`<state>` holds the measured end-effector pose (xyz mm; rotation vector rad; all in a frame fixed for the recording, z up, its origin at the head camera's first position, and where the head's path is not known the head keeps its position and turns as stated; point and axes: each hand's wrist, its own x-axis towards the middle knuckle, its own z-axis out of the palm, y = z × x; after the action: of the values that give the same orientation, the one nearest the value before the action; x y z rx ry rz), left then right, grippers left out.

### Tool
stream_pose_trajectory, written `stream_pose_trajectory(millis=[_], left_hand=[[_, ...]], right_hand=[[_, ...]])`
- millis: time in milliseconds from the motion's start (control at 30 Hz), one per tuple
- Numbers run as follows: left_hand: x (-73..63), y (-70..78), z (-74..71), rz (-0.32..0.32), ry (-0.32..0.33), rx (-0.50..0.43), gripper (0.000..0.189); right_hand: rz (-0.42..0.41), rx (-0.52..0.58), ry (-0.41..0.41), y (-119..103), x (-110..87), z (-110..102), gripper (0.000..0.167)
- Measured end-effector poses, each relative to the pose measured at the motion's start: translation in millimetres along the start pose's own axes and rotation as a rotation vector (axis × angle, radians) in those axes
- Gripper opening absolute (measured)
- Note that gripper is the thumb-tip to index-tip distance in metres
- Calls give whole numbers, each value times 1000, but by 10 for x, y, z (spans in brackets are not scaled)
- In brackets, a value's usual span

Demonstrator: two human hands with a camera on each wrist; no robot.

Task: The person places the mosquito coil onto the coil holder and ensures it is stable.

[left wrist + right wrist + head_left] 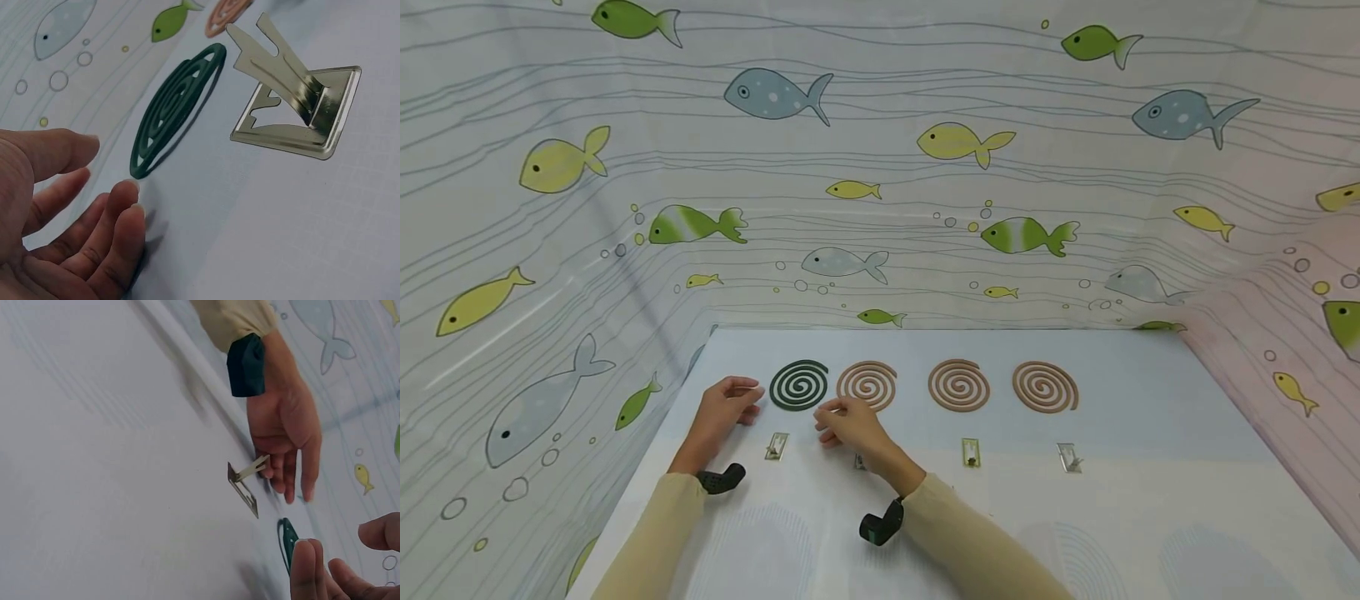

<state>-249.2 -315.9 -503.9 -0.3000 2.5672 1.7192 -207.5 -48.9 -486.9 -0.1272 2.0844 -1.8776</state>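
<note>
A dark green mosquito coil (800, 385) lies flat on the white table between the two hands. My left hand (718, 417) hovers just to its left, fingers loosely bent and holding nothing; the left wrist view shows that hand (75, 231) apart from the coil (178, 106). On the other side, my right hand (859, 433) has relaxed fingers near the green coil and overlaps the lower edge of a brown coil (867, 386). A metal coil stand (777, 447) with its prong raised sits in front of the green coil. Another stand (860, 461) is mostly hidden under the right hand.
Two more brown coils, one in the middle (958, 386) and one farther right (1045, 387), lie in the same row. Before them are two metal stands, one upright-looking (972, 454) and one tilted (1070, 458). A fish-patterned sheet (925, 250) encloses the table's back and sides.
</note>
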Motion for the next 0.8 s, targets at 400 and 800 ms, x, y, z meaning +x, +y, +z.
stream_pose_trajectory(millis=[400, 800], left_hand=[[74, -28, 21, 13, -44, -37, 49], [158, -38, 52, 4, -81, -45, 47]], right_hand=[[78, 175, 36, 52, 194, 184, 32], [147, 163, 94, 40, 283, 268, 65]])
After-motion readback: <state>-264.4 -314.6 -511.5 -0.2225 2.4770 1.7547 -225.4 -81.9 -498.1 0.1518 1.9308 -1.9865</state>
